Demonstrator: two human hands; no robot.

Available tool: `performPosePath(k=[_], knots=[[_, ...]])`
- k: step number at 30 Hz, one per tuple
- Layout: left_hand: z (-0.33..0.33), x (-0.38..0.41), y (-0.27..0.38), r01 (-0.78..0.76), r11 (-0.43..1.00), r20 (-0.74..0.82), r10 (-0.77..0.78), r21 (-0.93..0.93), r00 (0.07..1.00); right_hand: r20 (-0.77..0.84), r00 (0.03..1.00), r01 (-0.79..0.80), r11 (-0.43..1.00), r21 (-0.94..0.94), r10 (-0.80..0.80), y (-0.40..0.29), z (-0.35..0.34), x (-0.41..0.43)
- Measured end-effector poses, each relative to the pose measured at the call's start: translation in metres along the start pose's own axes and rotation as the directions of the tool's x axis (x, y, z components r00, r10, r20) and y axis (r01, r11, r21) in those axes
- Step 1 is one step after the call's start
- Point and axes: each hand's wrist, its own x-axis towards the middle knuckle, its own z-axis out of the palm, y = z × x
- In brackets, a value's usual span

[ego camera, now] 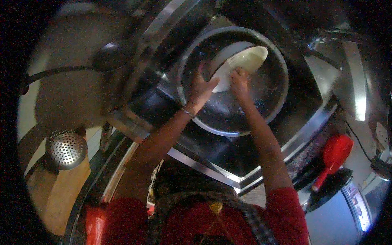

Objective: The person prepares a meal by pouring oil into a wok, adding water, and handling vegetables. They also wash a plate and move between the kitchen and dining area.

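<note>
A white bowl with a dark rim (255, 56) is tilted on its side above a large round metal basin (233, 134), its inside turned towards my right. My left hand (202, 87) grips the bowl's lower left edge, thumb on the near side; its fingers are partly hidden behind the bowl. Curled up inside the bowl, my right hand (240, 79) touches the inner surface; whether it holds a cloth or sponge cannot be told. The basin stands in a dark metal sink (214, 150) and its inside looks wet.
A perforated metal skimmer (68, 150) is at the left by a wooden board (67, 190). The sink's steel rim (205, 167) runs along the near side. At the right lie a red paddle-shaped utensil (337, 150) and a dark round lid or pan (330, 190).
</note>
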Motion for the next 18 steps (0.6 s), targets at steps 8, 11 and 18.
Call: performPosePath(k=[8, 11, 18], knots=[[0.003, -0.005, -0.007, -0.277, 0.842, -0.054, 0.338, 0.463, 0.940, 0.206, 0.889, -0.419, 0.542, 0.729, 0.410, -0.096, -0.016, 0.017], [0.001, -0.003, 0.011, -0.284, 0.852, -0.123, 0.371, 0.439, 0.920, 0.375, 0.805, -0.460, 0.084, 0.884, 0.459, -0.118, -0.008, 0.022], [-0.005, 0.000, 0.022, -0.274, 0.859, -0.224, 0.396, 0.433, 0.890, 0.292, 0.877, -0.475, 0.783, 0.401, 0.383, -0.121, 0.019, -0.008]])
